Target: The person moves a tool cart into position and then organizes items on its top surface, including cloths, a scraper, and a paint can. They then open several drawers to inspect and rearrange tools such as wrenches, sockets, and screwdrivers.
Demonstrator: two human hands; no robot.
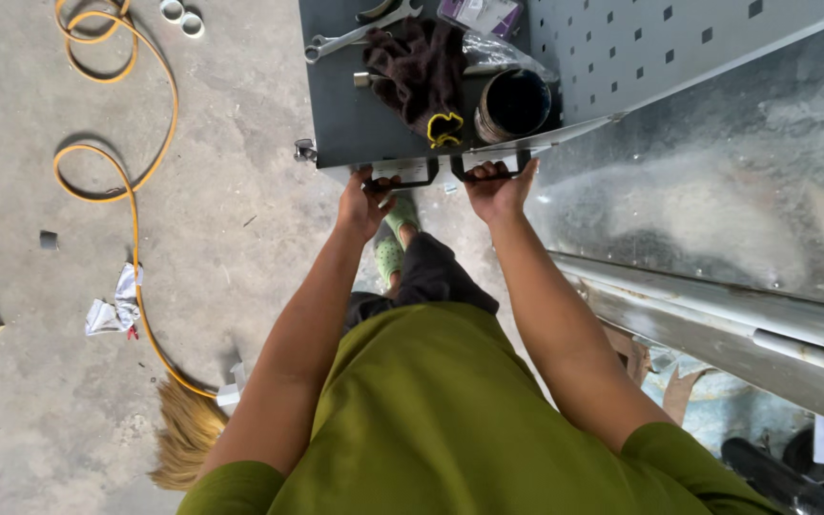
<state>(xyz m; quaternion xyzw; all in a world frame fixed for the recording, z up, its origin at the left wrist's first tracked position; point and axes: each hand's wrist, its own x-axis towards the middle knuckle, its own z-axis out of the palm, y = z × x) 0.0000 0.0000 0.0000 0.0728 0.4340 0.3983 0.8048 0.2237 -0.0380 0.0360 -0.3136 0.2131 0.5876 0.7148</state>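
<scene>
Both hands grip black handles on the near edge of a dark grey tool cart (355, 124). The left hand (366, 202) is curled around the left handle (402, 178), fingers wrapped over the bar. The right hand (496, 189) is closed the same way on the right handle (490, 172), and both arms are stretched forward.

On the cart's top tray lie two wrenches (355, 36) near the far left corner. One dark brown work glove with a yellow-trimmed cuff (426, 72) lies in the middle. One round tin with a dark inside (513, 103) stands at the near right corner, just above the right hand. One clear bag (488, 48) lies behind the tin. A grey perforated panel (660, 43) rises along the tray's right edge.

To the right, a large metal sheet (717, 200) stands close beside the cart and the right arm. To the left the concrete floor (231, 238) is open, apart from one orange hose (131, 162) looped across it, one crumpled paper (114, 307), two white rings (181, 15) and a straw broom head (188, 429) near the left elbow.
</scene>
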